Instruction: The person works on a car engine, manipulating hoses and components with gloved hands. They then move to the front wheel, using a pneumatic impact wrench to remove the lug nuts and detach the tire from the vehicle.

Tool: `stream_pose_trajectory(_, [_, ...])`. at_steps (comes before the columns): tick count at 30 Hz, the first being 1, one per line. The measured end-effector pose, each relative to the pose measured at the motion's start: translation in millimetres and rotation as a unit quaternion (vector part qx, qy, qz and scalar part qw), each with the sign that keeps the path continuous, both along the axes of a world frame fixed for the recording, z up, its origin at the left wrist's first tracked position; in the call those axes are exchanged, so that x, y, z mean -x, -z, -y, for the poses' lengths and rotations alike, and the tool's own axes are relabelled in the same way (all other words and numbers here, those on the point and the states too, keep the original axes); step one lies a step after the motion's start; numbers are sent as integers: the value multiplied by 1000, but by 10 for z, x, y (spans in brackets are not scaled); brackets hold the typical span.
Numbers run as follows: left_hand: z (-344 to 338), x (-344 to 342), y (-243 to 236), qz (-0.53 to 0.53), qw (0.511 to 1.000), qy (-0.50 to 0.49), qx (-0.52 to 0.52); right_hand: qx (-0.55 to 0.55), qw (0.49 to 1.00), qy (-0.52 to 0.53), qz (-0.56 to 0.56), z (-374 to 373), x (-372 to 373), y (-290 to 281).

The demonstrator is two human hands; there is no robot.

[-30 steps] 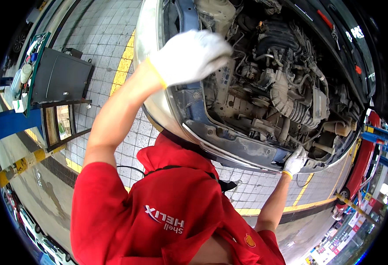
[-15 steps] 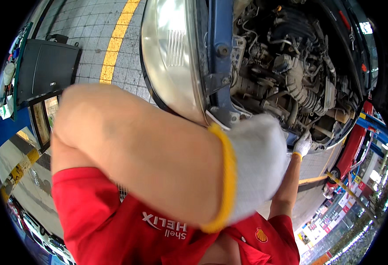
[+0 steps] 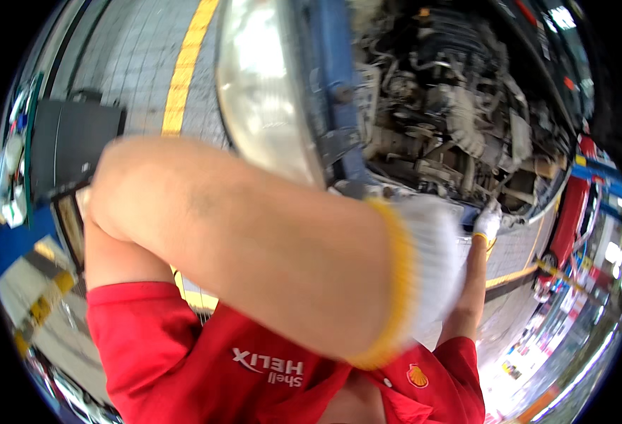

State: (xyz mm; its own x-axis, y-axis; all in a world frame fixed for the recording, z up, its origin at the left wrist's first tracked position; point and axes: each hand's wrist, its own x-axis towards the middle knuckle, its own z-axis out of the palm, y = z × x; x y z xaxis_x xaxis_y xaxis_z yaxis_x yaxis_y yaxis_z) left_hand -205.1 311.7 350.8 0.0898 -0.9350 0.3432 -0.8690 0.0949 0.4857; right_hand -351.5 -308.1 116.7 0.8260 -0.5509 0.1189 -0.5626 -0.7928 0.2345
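Note:
My left arm crosses the front of the view, its elbow bent at the left. My left hand (image 3: 434,261), in a white knit glove with a yellow cuff, is near the front edge of the open engine bay (image 3: 434,148). Its fingers are turned away and smeared by motion. Farther right, my right hand (image 3: 488,220), gloved alike, is at the front rim of the bay, below a ribbed air intake hose (image 3: 468,131). Its fingers look closed, but what they grip is too small to make out. A cloudy headlight (image 3: 265,92) stands left of the bay, beside a blue body panel (image 3: 335,63).
A dark grey cabinet (image 3: 77,145) stands at the left, beside a bench top (image 3: 15,159) with small items. A yellow line (image 3: 183,67) runs over the tiled floor. The raised hood (image 3: 558,63) borders the bay at right; a red car (image 3: 569,219) is beyond.
My left hand and forearm have shifted right across the view. The car appears slightly farther left, and the picture is more blurred. My right hand stays at the bay's front rim.

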Motion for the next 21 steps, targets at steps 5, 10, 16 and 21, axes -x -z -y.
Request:
stream_pose_trajectory(5, [238, -194, 590, -113, 989, -83, 56, 23, 999, 22, -22, -346, -161, -88])
stream_pose_trajectory(10, [556, 49, 1370, 17, 967, -241, 79, 27, 991, -30, 124, -538, -123, -242])
stream_pose_trajectory(16, [868, 346, 1489, 96, 954, -276, 63, 98, 972, -88, 196, -617, -62, -390])
stream_pose_trajectory(21, [978, 501, 1467, 121, 948, -294, -22, -258, 814, -40, 519, -832, 585, -551])
